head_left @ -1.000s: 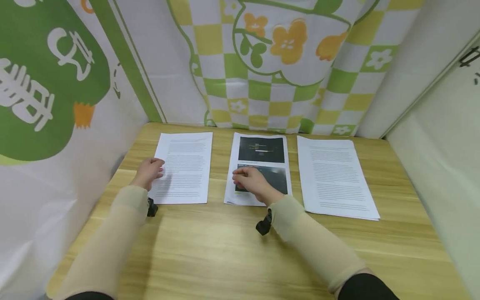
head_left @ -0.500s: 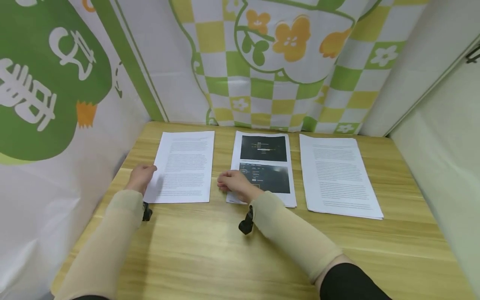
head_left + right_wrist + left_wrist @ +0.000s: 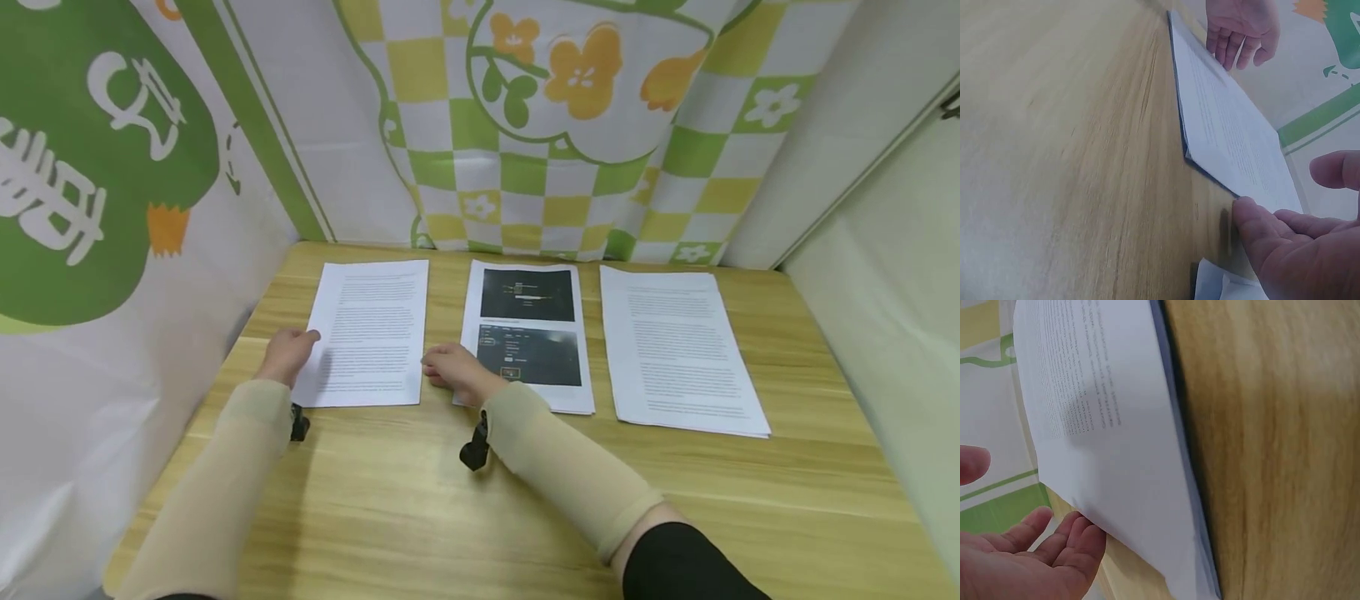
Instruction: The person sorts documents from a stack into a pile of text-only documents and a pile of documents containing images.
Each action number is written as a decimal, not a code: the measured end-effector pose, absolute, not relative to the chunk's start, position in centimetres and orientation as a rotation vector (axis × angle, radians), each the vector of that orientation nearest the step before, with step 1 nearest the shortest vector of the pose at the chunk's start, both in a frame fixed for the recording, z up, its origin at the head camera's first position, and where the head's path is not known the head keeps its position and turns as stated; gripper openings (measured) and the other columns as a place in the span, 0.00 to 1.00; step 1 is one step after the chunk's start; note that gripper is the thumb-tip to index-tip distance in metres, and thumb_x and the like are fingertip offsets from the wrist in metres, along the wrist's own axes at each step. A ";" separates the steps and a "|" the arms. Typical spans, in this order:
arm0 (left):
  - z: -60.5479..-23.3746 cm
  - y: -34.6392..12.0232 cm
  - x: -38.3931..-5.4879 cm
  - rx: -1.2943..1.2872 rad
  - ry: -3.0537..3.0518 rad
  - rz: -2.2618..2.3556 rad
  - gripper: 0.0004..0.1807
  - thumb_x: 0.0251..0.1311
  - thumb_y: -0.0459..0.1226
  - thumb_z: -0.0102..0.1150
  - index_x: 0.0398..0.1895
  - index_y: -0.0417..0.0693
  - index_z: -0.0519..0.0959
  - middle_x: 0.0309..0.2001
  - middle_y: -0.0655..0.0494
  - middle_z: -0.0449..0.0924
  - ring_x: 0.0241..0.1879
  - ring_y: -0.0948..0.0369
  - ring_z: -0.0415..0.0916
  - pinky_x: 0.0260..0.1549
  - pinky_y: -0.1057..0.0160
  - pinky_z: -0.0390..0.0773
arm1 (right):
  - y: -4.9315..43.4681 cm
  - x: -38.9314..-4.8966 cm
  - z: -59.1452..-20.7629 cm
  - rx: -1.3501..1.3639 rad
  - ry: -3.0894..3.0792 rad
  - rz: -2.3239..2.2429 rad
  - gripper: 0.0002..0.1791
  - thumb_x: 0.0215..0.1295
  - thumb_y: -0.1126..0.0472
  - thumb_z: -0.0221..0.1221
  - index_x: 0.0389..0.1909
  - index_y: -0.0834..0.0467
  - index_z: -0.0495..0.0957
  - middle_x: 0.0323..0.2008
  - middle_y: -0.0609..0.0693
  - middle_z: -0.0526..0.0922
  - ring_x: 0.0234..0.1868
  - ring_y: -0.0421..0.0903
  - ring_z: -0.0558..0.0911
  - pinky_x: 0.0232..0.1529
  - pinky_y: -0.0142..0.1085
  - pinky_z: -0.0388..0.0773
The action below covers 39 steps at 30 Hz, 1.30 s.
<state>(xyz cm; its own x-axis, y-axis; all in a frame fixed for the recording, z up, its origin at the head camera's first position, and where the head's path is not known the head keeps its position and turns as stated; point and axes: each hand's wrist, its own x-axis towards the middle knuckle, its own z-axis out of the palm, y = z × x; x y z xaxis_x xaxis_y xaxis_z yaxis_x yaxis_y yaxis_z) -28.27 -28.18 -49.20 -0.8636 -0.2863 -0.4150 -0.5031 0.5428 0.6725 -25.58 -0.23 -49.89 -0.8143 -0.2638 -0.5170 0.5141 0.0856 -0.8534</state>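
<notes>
In the head view, the left stack of paper (image 3: 375, 329) lies flat, printed side up, towards the far left corner of the table (image 3: 390, 500). Its long axis runs from the table's near edge towards its far edge, roughly in line with the table's left edge; the print is too small to tell which end is the head. The left hand (image 3: 288, 354) is at its left long edge, and the right hand (image 3: 457, 371) reaches its right long edge — partly over the near left corner of the middle stack (image 3: 528, 333). The right stack (image 3: 678, 354) lies towards the table's far right corner.

In the left wrist view, that hand grips nothing: thumb well apart, fingers gently bent, fingertips at the paper's side edge.

In the right wrist view, the right hand is also ungripped, its thumb wide of its fingers; a fingertip appears to touch the stack's edge, with the left hand across from it.

The step in hand looks like framing or squaring this stack between both hands. The next move would call for even, light inward pressure from both sides — enough to align the sheets without buckling them.
</notes>
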 end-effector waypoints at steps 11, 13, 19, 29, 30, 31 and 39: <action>-48.7 -27.7 -27.8 -0.592 2.558 1.119 0.36 0.69 0.46 0.40 0.70 0.26 0.52 0.68 0.29 0.55 0.66 0.38 0.57 0.64 0.43 0.60 | -0.5 -25.5 -49.2 0.241 1.734 -1.796 0.23 0.70 0.66 0.52 0.64 0.68 0.66 0.57 0.57 0.73 0.56 0.51 0.73 0.57 0.40 0.73; -48.6 -27.7 -27.8 -0.580 2.570 1.086 0.36 0.69 0.46 0.39 0.70 0.26 0.52 0.68 0.29 0.55 0.66 0.38 0.57 0.64 0.43 0.59 | -0.5 -25.4 -49.1 0.226 1.732 -1.795 0.22 0.71 0.65 0.51 0.64 0.67 0.68 0.56 0.57 0.73 0.55 0.51 0.73 0.58 0.40 0.73; -48.2 -27.6 -27.7 -0.560 2.597 1.061 0.36 0.69 0.47 0.39 0.70 0.27 0.53 0.68 0.30 0.56 0.65 0.38 0.58 0.63 0.43 0.61 | -0.3 -25.3 -48.8 0.185 1.746 -1.785 0.20 0.70 0.65 0.52 0.61 0.66 0.70 0.55 0.58 0.74 0.53 0.51 0.73 0.57 0.42 0.73; -47.7 -28.8 -28.0 -0.494 2.556 1.251 0.31 0.70 0.42 0.43 0.68 0.28 0.58 0.60 0.31 0.67 0.54 0.45 0.71 0.52 0.54 0.73 | -0.2 -25.1 -48.7 0.268 1.807 -1.892 0.21 0.68 0.69 0.53 0.60 0.69 0.68 0.45 0.58 0.78 0.39 0.48 0.80 0.52 0.43 0.78; -47.8 -28.9 -28.1 -0.484 2.530 1.278 0.31 0.70 0.42 0.43 0.68 0.28 0.57 0.59 0.32 0.68 0.53 0.47 0.72 0.50 0.56 0.74 | -0.2 -25.1 -48.8 0.277 1.842 -1.895 0.21 0.67 0.70 0.53 0.60 0.69 0.69 0.43 0.58 0.78 0.36 0.47 0.81 0.50 0.42 0.79; -47.8 -29.0 -28.2 -0.477 2.505 1.299 0.31 0.71 0.42 0.44 0.69 0.28 0.57 0.59 0.32 0.68 0.52 0.48 0.73 0.49 0.58 0.75 | -0.2 -25.1 -48.9 0.287 1.883 -1.887 0.21 0.66 0.70 0.54 0.59 0.69 0.69 0.41 0.57 0.79 0.34 0.47 0.81 0.48 0.42 0.80; -48.2 -29.5 -28.9 -0.445 2.429 1.294 0.29 0.72 0.43 0.42 0.67 0.30 0.61 0.59 0.35 0.69 0.50 0.50 0.73 0.42 0.64 0.76 | 0.4 -25.2 -49.3 0.269 2.132 -1.723 0.20 0.65 0.67 0.55 0.58 0.63 0.75 0.36 0.54 0.81 0.31 0.44 0.80 0.38 0.38 0.81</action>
